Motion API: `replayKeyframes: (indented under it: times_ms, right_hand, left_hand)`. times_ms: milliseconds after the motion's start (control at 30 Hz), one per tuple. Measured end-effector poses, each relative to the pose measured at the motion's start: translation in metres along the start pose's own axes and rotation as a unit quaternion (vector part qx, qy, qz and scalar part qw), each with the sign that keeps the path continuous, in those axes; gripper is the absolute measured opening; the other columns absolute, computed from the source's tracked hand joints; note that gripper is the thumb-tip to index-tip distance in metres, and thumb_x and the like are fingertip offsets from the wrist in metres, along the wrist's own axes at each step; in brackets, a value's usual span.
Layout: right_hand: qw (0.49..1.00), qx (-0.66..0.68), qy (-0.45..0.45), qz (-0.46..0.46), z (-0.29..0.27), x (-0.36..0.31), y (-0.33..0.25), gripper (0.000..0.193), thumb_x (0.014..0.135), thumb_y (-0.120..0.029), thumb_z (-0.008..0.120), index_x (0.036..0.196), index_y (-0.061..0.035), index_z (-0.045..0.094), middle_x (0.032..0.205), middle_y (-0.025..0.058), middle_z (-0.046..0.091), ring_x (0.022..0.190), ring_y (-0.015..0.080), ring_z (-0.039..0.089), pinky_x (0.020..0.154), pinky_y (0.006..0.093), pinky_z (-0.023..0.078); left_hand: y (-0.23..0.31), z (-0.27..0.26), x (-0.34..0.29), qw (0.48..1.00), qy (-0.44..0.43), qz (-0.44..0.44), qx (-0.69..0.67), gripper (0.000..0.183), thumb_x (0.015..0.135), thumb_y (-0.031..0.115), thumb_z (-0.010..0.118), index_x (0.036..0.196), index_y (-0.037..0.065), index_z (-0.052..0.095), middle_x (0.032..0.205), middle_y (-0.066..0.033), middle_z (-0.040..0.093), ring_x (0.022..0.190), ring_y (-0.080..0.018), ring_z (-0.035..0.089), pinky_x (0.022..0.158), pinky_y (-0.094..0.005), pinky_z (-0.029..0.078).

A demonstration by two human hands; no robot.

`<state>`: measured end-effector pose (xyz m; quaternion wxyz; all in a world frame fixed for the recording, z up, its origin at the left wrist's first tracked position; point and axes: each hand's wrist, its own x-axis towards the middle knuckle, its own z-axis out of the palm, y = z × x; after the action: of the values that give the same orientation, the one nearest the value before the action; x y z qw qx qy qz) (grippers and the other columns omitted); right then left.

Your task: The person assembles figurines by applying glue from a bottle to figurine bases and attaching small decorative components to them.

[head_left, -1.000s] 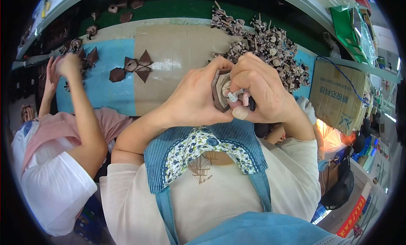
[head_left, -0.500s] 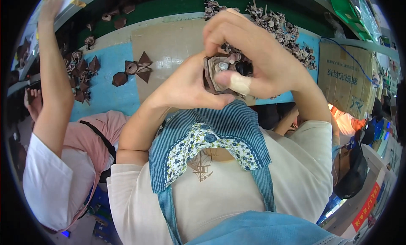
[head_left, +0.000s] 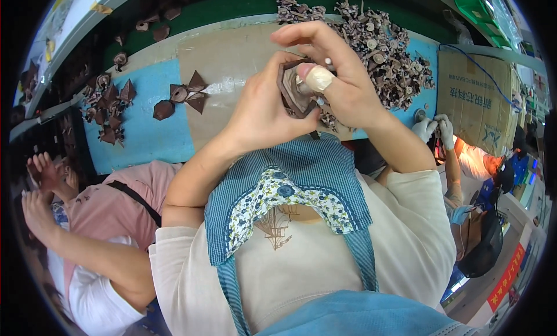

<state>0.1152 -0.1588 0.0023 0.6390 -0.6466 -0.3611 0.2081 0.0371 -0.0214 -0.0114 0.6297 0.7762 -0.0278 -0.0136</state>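
My left hand (head_left: 255, 107) is wrapped round a brown, hollow, faceted shell (head_left: 288, 84), gripping its rim between thumb and fingers. The shell's open side faces up, with a paler inside. Over it bends my right hand (head_left: 354, 98), its thumb wrapped in pale tape and pressed at the shell's opening. Small pale tips show by the right fingers; I cannot make out what they belong to. Just beyond the right hand spreads a heap of small brown and cream parts (head_left: 397, 63). Several loose brown faceted pieces (head_left: 194, 92) lie left of my left hand.
Another cluster of brown pieces (head_left: 109, 107) lies on the blue mat (head_left: 156, 127) at left. A cardboard box (head_left: 473, 101) stands at right, near a co-worker's gloved hands (head_left: 435, 130). Another co-worker's arm (head_left: 98, 258) is at the left. A dark green strip (head_left: 232, 14) runs behind the table.
The shell has turned in my left hand, and my right hand has shifted over it. At left, the co-worker's raised arm has come down. Gloved hands now show at right.
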Motion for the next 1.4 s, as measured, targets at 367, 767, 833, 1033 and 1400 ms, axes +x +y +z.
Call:
replayKeyframes:
  times_ms: [367,767,833,1033,1400]
  right_hand:
    - [0.942,-0.256,-0.051,-0.209,-0.016,0.038,0.022,0.048,0.079,-0.035,0.066,0.111,-0.0015,0.054,0.111,0.0138,0.057,0.102,0.0281,0.054,0.089,0.0358,0.042]
    - [0.968,-0.235,0.065,-0.060,-0.039,0.063,0.046,0.012,0.079,-0.003,0.064,0.090,0.0000,0.060,0.094,0.0109,0.062,0.084,0.0218,0.060,0.078,0.0291,0.047]
    - [0.963,-0.244,0.075,-0.082,-0.041,0.079,0.042,0.010,0.079,-0.001,0.064,0.088,-0.0001,0.060,0.091,0.0105,0.062,0.082,0.0211,0.060,0.076,0.0283,0.047]
    - [0.932,-0.272,0.173,-0.168,-0.042,0.115,0.025,0.012,0.078,0.001,0.065,0.088,-0.0005,0.060,0.090,0.0106,0.063,0.081,0.0197,0.060,0.075,0.0263,0.047]
    - [0.883,-0.338,0.279,-0.168,-0.033,0.205,0.032,0.036,0.079,-0.007,0.064,0.112,0.0022,0.053,0.100,0.0202,0.060,0.095,0.0322,0.059,0.084,0.0378,0.046]
  left_hand:
    - [-0.072,-0.034,-0.021,0.785,-0.184,-0.244,-0.539,0.040,0.080,0.021,0.068,0.111,0.001,0.052,0.084,-0.0063,0.059,0.057,-0.0074,0.048,0.043,-0.0191,0.034]
    - [-0.266,-0.208,-0.032,0.797,0.478,-0.168,-0.328,0.050,0.082,0.024,0.068,0.121,-0.001,0.048,0.117,-0.0189,0.054,0.111,-0.0340,0.053,0.087,-0.0420,0.048]
    - [-0.275,-0.207,0.010,0.875,0.445,-0.178,0.070,0.054,0.079,0.025,0.070,0.122,0.000,0.047,0.121,-0.0196,0.052,0.113,-0.0351,0.050,0.089,-0.0439,0.045]
    - [-0.314,-0.235,0.080,0.706,0.269,-0.271,0.597,0.056,0.074,0.032,0.071,0.118,0.006,0.050,0.123,-0.0154,0.048,0.116,-0.0344,0.044,0.092,-0.0461,0.042]
    - [-0.221,-0.198,0.072,0.755,0.417,-0.347,-0.369,0.046,0.087,0.047,0.042,0.115,0.013,0.057,0.103,-0.0068,0.062,0.099,-0.0316,0.057,0.093,-0.0685,0.028]
